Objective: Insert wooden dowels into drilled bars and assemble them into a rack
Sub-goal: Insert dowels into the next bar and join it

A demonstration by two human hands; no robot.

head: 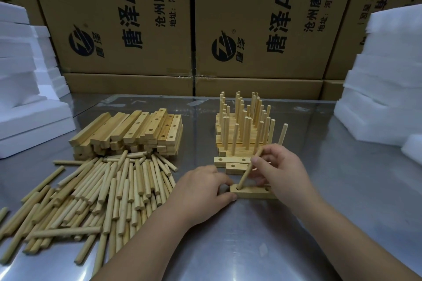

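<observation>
The right hand (282,172) pinches 1 dowel (246,174), whose low end sits in the left hole of the near bar (253,194). Its long axis leans to the far right; I judge it must come upright. The left hand (203,191) grips the bar's left end.

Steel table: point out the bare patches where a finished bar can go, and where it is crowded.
Bare: the right side of the table, between the right hand, the doweled bars and the foam stack; also the strip between the bar stack and the doweled bars. Crowded: the left, under loose dowels, and around the left hand.
</observation>
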